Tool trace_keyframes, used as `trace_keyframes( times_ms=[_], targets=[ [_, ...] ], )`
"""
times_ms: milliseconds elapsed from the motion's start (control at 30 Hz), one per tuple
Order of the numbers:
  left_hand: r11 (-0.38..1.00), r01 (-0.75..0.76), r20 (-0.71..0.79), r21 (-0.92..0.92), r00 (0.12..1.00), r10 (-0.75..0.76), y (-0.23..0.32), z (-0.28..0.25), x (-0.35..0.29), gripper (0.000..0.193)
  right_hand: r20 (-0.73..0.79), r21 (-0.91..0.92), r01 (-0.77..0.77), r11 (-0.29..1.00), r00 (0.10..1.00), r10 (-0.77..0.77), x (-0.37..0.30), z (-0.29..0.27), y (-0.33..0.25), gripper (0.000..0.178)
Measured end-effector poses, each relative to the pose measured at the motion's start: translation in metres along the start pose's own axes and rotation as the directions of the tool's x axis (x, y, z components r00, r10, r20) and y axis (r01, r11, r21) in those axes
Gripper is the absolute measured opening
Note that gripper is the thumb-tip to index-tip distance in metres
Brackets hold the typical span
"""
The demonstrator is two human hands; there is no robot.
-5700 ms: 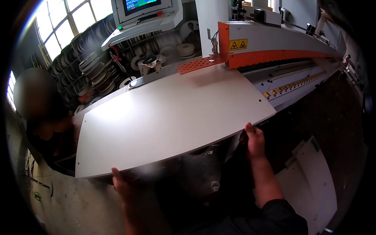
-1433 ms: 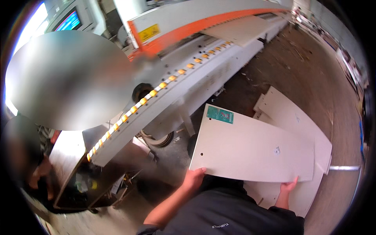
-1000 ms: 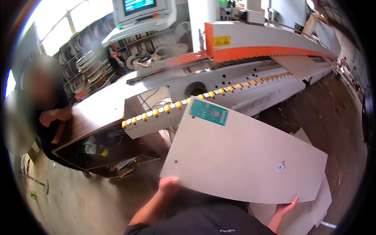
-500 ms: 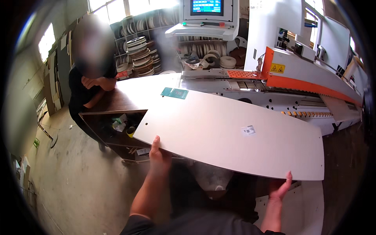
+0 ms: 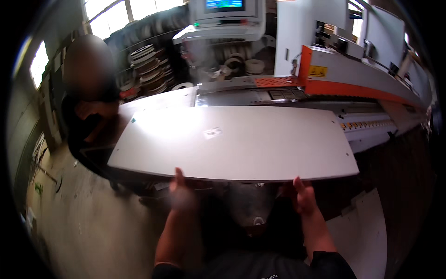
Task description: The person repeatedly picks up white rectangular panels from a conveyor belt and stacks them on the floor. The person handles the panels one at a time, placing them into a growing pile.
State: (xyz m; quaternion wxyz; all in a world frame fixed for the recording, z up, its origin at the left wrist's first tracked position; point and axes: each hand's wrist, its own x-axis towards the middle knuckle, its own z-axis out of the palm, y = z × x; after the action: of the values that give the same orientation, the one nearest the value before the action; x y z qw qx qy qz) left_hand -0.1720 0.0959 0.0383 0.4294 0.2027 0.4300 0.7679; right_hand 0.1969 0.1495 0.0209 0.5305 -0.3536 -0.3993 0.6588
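Observation:
A long white panel [image 5: 260, 149] lies across in front of me, a printed paper label [image 5: 213, 133] on its top face and small holes near both ends. My left hand [image 5: 180, 189] grips its near edge left of the middle, thumb on top and fingers hidden underneath. Farther right along the same edge, my right hand [image 5: 304, 197] holds it the same way. The panel's left part is over the brown cabinet top, and its far right side is close to the machine bed. A small green patch [image 5: 133, 120] shows at the far left corner.
Another person [image 5: 90, 97] leans by the cabinet at left. Behind stand a control screen [image 5: 225, 5] and stacked rolls of edging [image 5: 147, 69]. An orange and white machine [image 5: 357, 76] runs along the right. A second white panel [image 5: 360, 237] is low at my right.
The panel has shifted left and turned, so its near edge now runs nearly level. My right hand has moved left with it. The green card seen before is now mostly out of sight.

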Motion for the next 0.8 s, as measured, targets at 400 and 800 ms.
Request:
trace_keyframes(
  times_ms=[400, 800],
  targets=[
    [0.982, -0.159, -0.010, 0.103, 0.987, 0.161, 0.031, 0.004, 0.063, 0.056, -0.363, -0.416, 0.368, 0.832, 0.771, -0.522, 0.036, -0.074, -0.075, 0.079],
    [0.946, -0.256, -0.033, 0.199, 0.963, 0.268, 0.032, -0.046, 0.115, 0.040, -0.153, -0.695, 0.284, 0.661, 0.840, -0.521, 0.100, -0.089, -0.080, 0.067]
  ],
)
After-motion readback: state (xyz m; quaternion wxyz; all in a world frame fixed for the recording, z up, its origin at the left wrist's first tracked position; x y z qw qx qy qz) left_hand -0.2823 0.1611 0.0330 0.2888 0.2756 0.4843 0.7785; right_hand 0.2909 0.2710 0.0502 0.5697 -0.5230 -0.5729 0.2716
